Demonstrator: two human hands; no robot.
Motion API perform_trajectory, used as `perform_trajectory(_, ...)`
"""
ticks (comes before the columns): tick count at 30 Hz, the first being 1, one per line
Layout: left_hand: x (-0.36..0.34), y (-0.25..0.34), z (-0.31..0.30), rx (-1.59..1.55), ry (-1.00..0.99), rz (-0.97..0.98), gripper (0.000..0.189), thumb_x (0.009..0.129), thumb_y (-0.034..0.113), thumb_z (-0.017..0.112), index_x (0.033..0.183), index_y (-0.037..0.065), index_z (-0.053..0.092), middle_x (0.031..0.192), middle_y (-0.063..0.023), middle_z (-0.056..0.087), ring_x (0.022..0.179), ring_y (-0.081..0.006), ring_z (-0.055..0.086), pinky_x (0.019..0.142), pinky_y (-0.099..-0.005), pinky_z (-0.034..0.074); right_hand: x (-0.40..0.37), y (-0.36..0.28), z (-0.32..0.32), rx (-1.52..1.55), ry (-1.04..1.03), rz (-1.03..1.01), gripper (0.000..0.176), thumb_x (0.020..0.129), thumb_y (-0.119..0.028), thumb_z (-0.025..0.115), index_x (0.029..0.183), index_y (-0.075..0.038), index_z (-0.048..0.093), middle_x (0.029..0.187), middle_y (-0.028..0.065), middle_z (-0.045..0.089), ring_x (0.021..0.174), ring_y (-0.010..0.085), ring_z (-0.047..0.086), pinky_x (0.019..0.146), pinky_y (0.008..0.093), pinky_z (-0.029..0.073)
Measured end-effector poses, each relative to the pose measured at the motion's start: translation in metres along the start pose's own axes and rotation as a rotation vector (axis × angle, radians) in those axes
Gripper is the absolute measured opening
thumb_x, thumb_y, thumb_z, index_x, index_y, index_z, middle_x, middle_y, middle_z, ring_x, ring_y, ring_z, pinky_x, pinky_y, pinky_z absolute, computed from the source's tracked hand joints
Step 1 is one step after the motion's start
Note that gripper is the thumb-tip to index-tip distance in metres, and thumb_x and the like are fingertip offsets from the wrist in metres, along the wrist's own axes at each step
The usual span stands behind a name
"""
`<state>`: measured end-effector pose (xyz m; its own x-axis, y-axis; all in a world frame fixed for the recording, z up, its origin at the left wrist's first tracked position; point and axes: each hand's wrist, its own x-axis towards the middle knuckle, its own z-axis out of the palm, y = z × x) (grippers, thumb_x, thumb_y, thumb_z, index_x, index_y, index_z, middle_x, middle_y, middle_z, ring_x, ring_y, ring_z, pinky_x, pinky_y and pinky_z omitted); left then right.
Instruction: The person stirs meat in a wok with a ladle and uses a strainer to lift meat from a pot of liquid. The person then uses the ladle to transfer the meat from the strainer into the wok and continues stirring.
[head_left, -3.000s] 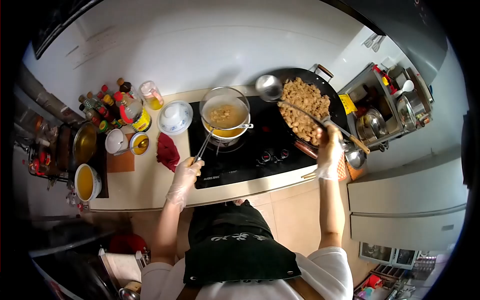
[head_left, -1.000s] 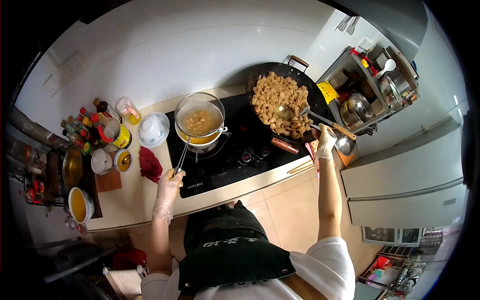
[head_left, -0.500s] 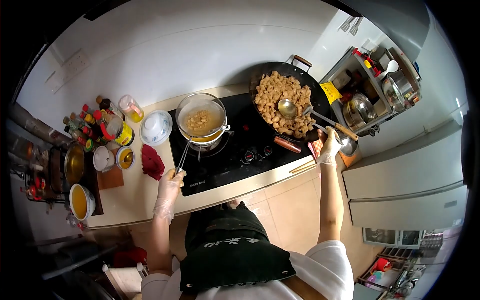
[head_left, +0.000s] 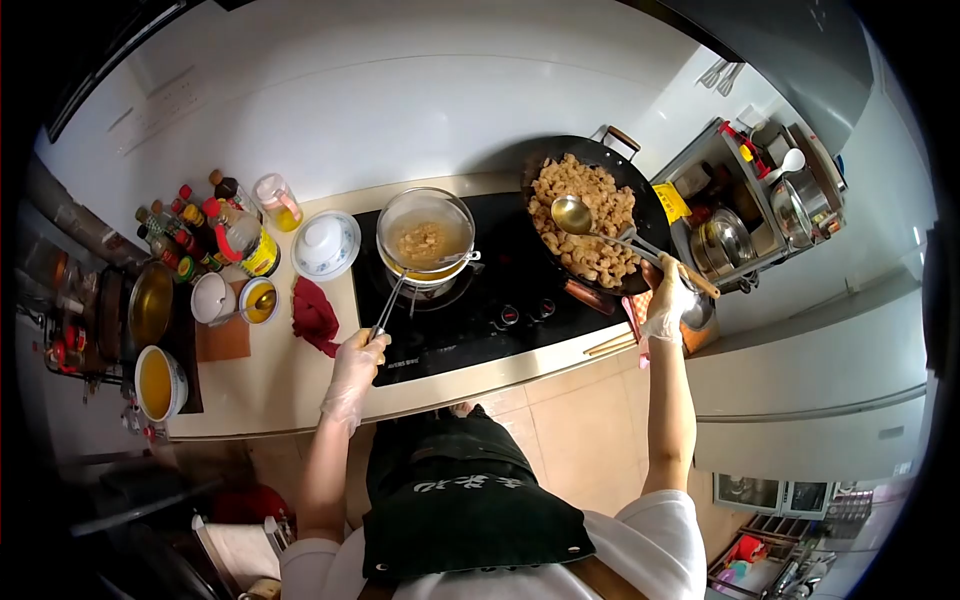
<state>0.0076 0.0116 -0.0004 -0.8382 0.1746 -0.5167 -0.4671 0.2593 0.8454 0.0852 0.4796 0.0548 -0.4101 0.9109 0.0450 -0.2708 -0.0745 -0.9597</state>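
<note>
My left hand (head_left: 355, 372), in a clear plastic glove, is closed around the handle of a mesh strainer (head_left: 447, 208). The strainer is over a small pot (head_left: 432, 290) with yellow liquid, and some light brown pieces (head_left: 419, 240) lie in its mesh. On the right, my gloved right hand (head_left: 664, 305) grips the handle of a metal ladle (head_left: 571, 214). The ladle's bowl is above browned chunks of food (head_left: 585, 190) in a black wok (head_left: 655, 195). A wooden-handled utensil (head_left: 700, 281) leans across the wok's rim beside this hand.
A white lidded bowl (head_left: 327, 245), a dark red cloth (head_left: 315, 315) and several sauce bottles (head_left: 255, 252) stand left of the black stove (head_left: 450, 345). Chopsticks (head_left: 610, 346) lie at the counter's front edge. A shelf of metal pots (head_left: 722, 240) is at the right.
The ladle's bowl has moved toward the wok's left side, slightly up off the food. In view, stove and hands sit a little further right as the head turned. Both hands keep their grips.
</note>
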Motion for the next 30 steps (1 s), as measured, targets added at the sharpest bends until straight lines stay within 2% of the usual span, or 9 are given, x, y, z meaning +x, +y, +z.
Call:
perform_trajectory(6, 0.009, -0.012, -0.002, -0.008, -0.022, 0.056, 0.018, 0.088, 0.021, 0.06, 0.083, 0.004, 0.062, 0.06, 0.0044, 0.047, 0.048, -0.0044, 0.036, 0.045, -0.0235, 0.029, -0.046, -0.042, 0.057, -0.069, -0.145, -0.001, 0.022, 0.09, -0.018, 0.064, 0.096, 0.003, 0.065, 0.083, 0.0103, 0.068, 0.063, 0.0157, 0.067, 0.061, 0.0216, 0.056)
perform_trajectory(9, 0.005, -0.005, -0.002, 0.004, -0.015, 0.067, 0.02, 0.087, 0.02, 0.061, 0.08, 0.002, 0.06, 0.061, 0.0028, 0.047, 0.054, -0.0068, 0.041, 0.05, -0.0248, 0.033, -0.062, -0.039, 0.075, -0.026, -0.247, 0.019, 0.019, 0.091, -0.014, 0.061, 0.096, 0.004, 0.064, 0.081, 0.0107, 0.067, 0.064, 0.0175, 0.068, 0.06, 0.0233, 0.057)
perform_trajectory(15, 0.008, -0.009, -0.002, 0.019, -0.036, 0.076, 0.019, 0.088, 0.02, 0.06, 0.081, 0.002, 0.059, 0.061, 0.0023, 0.047, 0.056, -0.0076, 0.042, 0.052, -0.0253, 0.035, -0.109, -0.005, 0.108, 0.022, -0.299, 0.207, 0.013, 0.09, -0.007, 0.057, 0.091, 0.005, 0.061, 0.078, 0.0127, 0.066, 0.06, 0.0184, 0.067, 0.051, 0.0234, 0.056)
perform_trajectory(19, 0.005, -0.006, -0.005, 0.028, -0.03, 0.073, 0.018, 0.089, 0.02, 0.06, 0.082, 0.002, 0.059, 0.062, 0.0026, 0.047, 0.056, -0.0075, 0.043, 0.052, -0.0251, 0.036, -0.131, 0.023, 0.115, 0.034, -0.38, 0.187, 0.012, 0.092, -0.011, 0.06, 0.091, 0.0, 0.058, 0.08, 0.0107, 0.065, 0.06, 0.019, 0.067, 0.05, 0.024, 0.055)
perform_trajectory(22, 0.003, -0.006, -0.008, 0.043, -0.026, 0.072, 0.019, 0.089, 0.02, 0.059, 0.081, 0.003, 0.058, 0.062, 0.0026, 0.048, 0.055, -0.0073, 0.043, 0.051, -0.0253, 0.036, -0.15, 0.017, 0.119, -0.088, -0.482, 0.043, 0.016, 0.094, -0.015, 0.059, 0.093, 0.0, 0.059, 0.081, 0.0093, 0.065, 0.063, 0.018, 0.068, 0.056, 0.025, 0.055)
perform_trajectory(26, 0.003, -0.005, -0.012, 0.06, -0.028, 0.072, 0.02, 0.089, 0.02, 0.059, 0.08, 0.003, 0.058, 0.061, 0.0026, 0.048, 0.053, -0.0072, 0.042, 0.05, -0.0258, 0.035, -0.162, 0.014, 0.108, -0.255, -0.751, -0.167, 0.011, 0.094, -0.008, 0.058, 0.09, 0.003, 0.059, 0.087, 0.009, 0.066, 0.076, 0.0165, 0.067, 0.069, 0.0262, 0.054)
perform_trajectory(27, 0.004, -0.006, -0.012, 0.067, -0.029, 0.071, 0.02, 0.089, 0.02, 0.059, 0.08, 0.003, 0.058, 0.061, 0.0025, 0.048, 0.053, -0.0071, 0.042, 0.05, -0.0259, 0.035, -0.165, 0.015, 0.103, -0.28, -0.836, -0.346, 0.008, 0.092, -0.005, 0.058, 0.091, 0.003, 0.059, 0.089, 0.0111, 0.068, 0.075, 0.018, 0.067, 0.07, 0.0268, 0.054)
perform_trajectory(28, 0.005, -0.007, -0.012, 0.064, -0.03, 0.07, 0.02, 0.089, 0.02, 0.059, 0.08, 0.003, 0.058, 0.061, 0.0025, 0.048, 0.053, -0.0072, 0.042, 0.05, -0.0259, 0.035, -0.16, 0.012, 0.1, -0.355, -0.957, -0.623, 0.008, 0.087, -0.004, 0.064, 0.092, 0.001, 0.061, 0.091, 0.0117, 0.067, 0.072, 0.019, 0.067, 0.066, 0.0262, 0.053)
perform_trajectory(30, 0.007, -0.01, -0.013, 0.061, -0.03, 0.072, 0.02, 0.089, 0.02, 0.059, 0.08, 0.003, 0.058, 0.061, 0.0025, 0.048, 0.053, -0.0073, 0.042, 0.05, -0.0259, 0.035, -0.164, 0.007, 0.095, -0.594, -1.05, -1.001, 0.022, 0.077, -0.004, 0.071, 0.097, -0.005, 0.063, 0.094, 0.013, 0.064, 0.068, 0.0238, 0.065, 0.059, 0.0284, 0.052)
